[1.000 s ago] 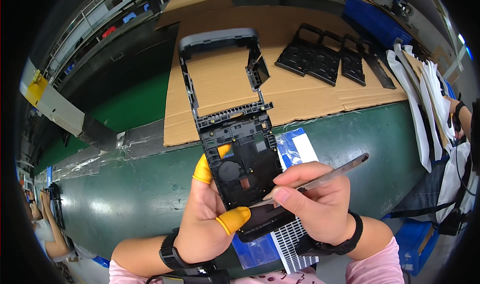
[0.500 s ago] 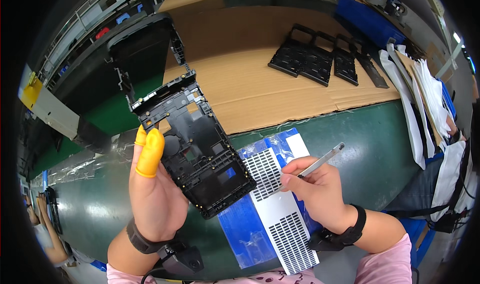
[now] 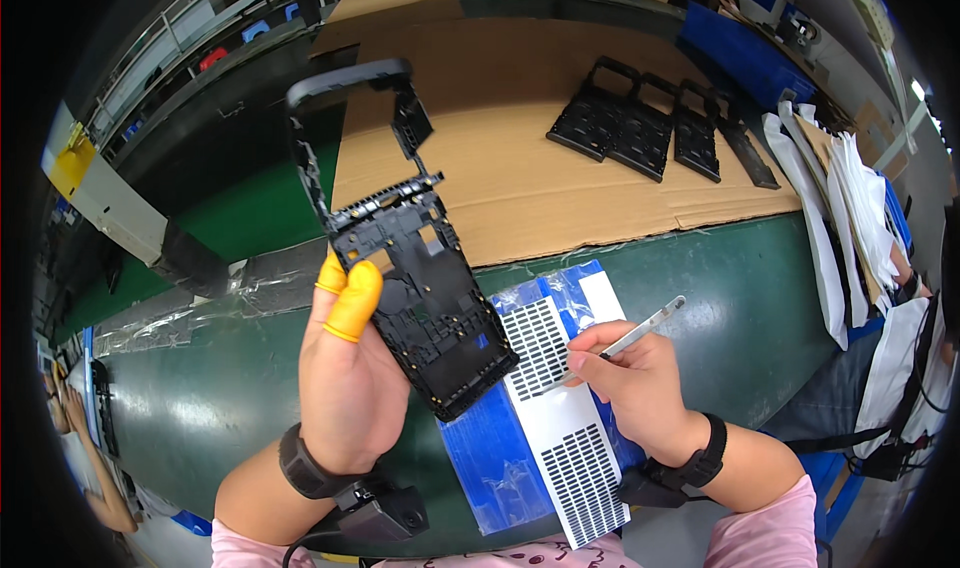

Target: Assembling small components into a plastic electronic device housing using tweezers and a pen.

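My left hand (image 3: 350, 398), with yellow finger cots on the thumb and a fingertip, grips a black plastic device housing (image 3: 440, 308) by its left edge. The housing is held up at a tilt, its ribbed inside showing, with an open loop-like frame at the upper end. My right hand (image 3: 640, 383) pinches slim silver tweezers (image 3: 645, 326), their tip low over a white sheet (image 3: 522, 416) of small black rectangular pads. That sheet lies on a blue, tape-covered board (image 3: 480, 468). The housing's lower right corner overlaps the sheet's left edge in view.
Several black housings (image 3: 640, 128) lie on brown cardboard (image 3: 480, 198) at the back of the green table (image 3: 220, 398). White papers or sleeves (image 3: 850, 208) stand bundled at the right, near a blue bin (image 3: 740, 53). Another person's arm (image 3: 95, 458) shows at far left.
My left hand and the housing have shifted right, and the housing's loop end has tipped, now standing more upright. My right hand with the tweezers has barely moved.
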`<state>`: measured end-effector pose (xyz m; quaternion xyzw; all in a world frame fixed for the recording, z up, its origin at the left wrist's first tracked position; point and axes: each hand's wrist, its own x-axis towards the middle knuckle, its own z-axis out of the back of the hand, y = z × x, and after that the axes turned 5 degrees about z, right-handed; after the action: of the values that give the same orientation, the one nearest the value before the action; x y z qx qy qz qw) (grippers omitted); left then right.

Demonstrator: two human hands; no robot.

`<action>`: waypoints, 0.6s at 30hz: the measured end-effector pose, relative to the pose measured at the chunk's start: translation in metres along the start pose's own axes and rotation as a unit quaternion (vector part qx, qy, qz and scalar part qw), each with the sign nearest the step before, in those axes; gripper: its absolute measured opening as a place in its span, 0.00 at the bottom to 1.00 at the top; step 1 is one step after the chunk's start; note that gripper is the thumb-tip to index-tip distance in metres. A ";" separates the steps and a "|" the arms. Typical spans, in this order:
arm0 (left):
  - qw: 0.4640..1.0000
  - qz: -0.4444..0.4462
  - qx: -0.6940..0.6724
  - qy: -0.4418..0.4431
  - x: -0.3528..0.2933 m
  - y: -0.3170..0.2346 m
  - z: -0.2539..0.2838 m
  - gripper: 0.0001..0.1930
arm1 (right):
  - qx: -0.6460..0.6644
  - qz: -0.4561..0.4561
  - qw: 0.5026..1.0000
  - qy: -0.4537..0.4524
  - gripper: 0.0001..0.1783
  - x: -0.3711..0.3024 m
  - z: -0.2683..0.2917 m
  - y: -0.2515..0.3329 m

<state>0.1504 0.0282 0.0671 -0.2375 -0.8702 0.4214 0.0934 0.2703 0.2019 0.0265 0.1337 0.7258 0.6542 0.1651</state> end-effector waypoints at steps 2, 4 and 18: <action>1.000 0.022 0.015 0.014 -0.002 0.003 -0.003 0.17 | 0.055 0.004 0.998 0.012 0.06 -0.001 0.003 0.007; 0.999 0.034 0.012 -0.004 -0.008 0.005 -0.007 0.18 | 0.113 0.003 0.993 0.030 0.06 0.001 0.000 0.020; 0.975 0.193 -0.104 0.024 -0.030 0.014 -0.016 0.16 | 0.166 0.113 0.979 0.039 0.11 -0.006 -0.031 0.029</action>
<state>0.1870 0.0320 0.0669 -0.4196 -0.8443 0.3332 0.0065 0.2627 0.1745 0.0587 0.2141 0.8104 0.5440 0.0373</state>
